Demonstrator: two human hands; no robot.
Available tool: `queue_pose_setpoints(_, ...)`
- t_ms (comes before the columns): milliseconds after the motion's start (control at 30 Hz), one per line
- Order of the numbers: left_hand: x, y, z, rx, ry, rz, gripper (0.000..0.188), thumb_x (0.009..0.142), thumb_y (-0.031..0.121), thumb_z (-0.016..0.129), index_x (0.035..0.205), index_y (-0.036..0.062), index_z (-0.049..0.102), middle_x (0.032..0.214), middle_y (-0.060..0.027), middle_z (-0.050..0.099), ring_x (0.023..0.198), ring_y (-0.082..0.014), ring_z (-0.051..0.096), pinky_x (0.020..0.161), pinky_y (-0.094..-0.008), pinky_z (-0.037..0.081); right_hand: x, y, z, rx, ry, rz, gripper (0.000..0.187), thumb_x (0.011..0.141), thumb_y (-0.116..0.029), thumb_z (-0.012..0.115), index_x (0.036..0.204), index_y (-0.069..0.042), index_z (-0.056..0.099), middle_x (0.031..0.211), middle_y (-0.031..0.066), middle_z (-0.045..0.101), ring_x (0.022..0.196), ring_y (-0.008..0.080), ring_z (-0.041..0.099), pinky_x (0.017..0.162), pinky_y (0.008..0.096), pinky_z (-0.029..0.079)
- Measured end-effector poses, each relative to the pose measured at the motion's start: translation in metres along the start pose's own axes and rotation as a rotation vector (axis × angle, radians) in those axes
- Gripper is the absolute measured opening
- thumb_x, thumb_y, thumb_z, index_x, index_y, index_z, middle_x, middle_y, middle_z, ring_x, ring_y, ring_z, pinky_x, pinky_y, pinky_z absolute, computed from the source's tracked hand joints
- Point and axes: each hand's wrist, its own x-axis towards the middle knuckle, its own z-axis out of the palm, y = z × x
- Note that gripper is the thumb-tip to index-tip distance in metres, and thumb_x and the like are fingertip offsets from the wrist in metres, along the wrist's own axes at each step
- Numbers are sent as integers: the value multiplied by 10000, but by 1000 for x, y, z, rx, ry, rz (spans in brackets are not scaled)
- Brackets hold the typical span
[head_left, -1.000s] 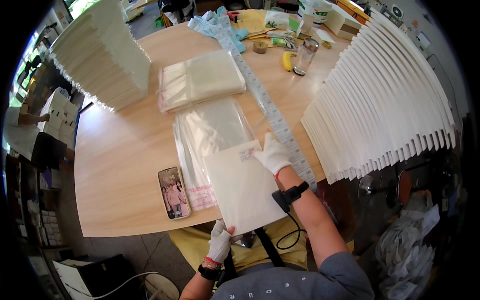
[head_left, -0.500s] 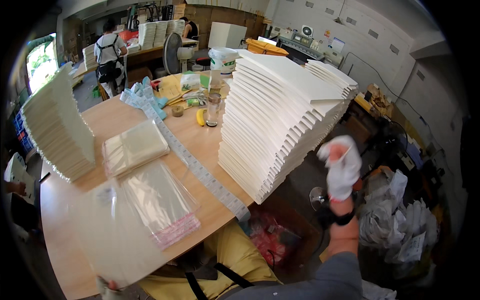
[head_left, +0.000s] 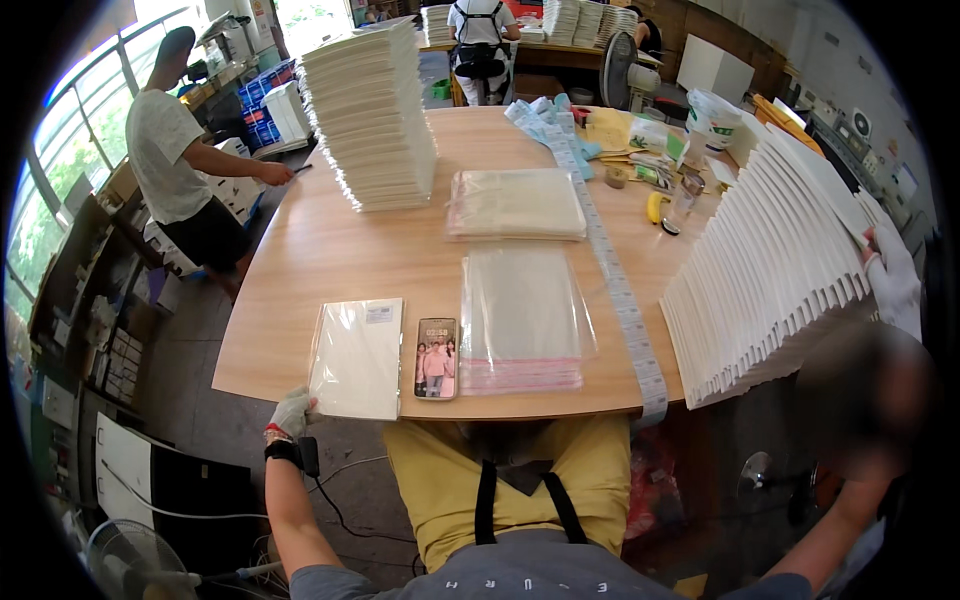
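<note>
Across the near side of the room stood a broad table (head_left: 280,330), pale, smooth and wood-grained. On its right rose the larger stack of white boards (head_left: 760,280), flat rectangular slabs with stepped edges; each was judged light, fairly stiff and easily dented at the corners, best taken by a long edge. Far left stood a second stack (head_left: 365,125), squarer, its edges rough. Near centre lay clear film sleeves (head_left: 520,310) with pink-striped near ends: glossy, limp, probably slippery and apt to cling together. Left of these, at the near edge, lay a white panel (head_left: 357,360), flat, apparently film-covered, judged light and stiff; opposite edges offered the soundest hold. The gloved right grip (head_left: 895,285) was at the right side of the larger stack; whether it clasped a board could not be told. The gloved left grip (head_left: 291,415) pinched the panel's near left corner. Just right of the panel lay a phone (head_left: 436,360), hard, glossy and breakable. Smallest was the panel's pale label (head_left: 379,315), towards its far right corner.
</note>
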Motion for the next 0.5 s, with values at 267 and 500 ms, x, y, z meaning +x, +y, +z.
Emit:
queue_pose_setpoints(267, -34, 57, 37, 1452, 505, 96, 536, 739, 445, 679, 1110, 65, 610, 1083, -168, 617, 982, -325, 591, 832, -429, 477, -50, -25, -15, -145, 611, -299, 237, 873, -30, 516, 1103, 7, 562, 1048, 152, 611, 878, 274, 600, 780, 343, 479)
queue_pose_setpoints(500, -37, 103, 228, 632, -153, 862, 386, 795, 83, 657, 1177, 71, 600, 1098, -152, 637, 985, -284, 620, 843, -368, 497, -161, -2, 28, 194, 442, 34, 347, 836, 52, 443, 1176, 48, 513, 1200, 154, 557, 1125, 273, 544, 913, 317, 444)
